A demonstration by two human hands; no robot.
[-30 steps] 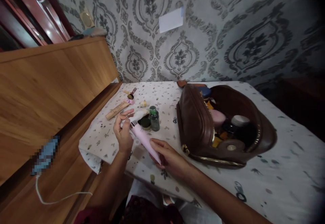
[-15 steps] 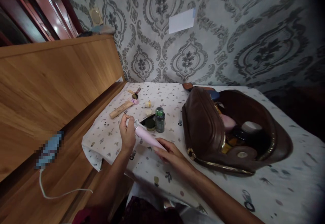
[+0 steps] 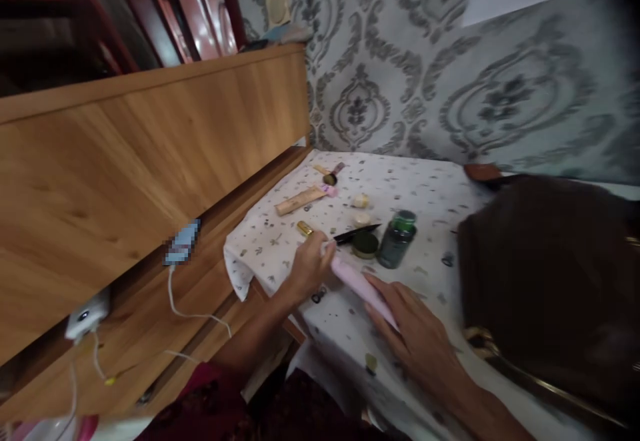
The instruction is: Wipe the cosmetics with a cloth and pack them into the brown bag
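Pink tube (image 3: 361, 285): in the head view, it slants above the printed cloth (image 3: 425, 191). My left hand (image 3: 311, 268) pinches its far end; my right hand (image 3: 417, 324) grips its near end. Just beyond, a green-capped bottle (image 3: 397, 243) and a dark jar (image 3: 365, 245) sit side by side.

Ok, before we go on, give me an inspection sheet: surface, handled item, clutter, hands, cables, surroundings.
Surface: patterned white cloth, one corner hanging down.
Handled item: pale pink tube, slanted, above the cloth.
Clutter: dark green bottle beside a round dark green container; tan tube lying farther back; brown bag at picture right.
Hands: right hand grips the near end; left hand curled at the far end, exact grip unclear.
Cables: white cable on the wooden ledge, picture left.
Surroundings: patterned wall; wooden panel.
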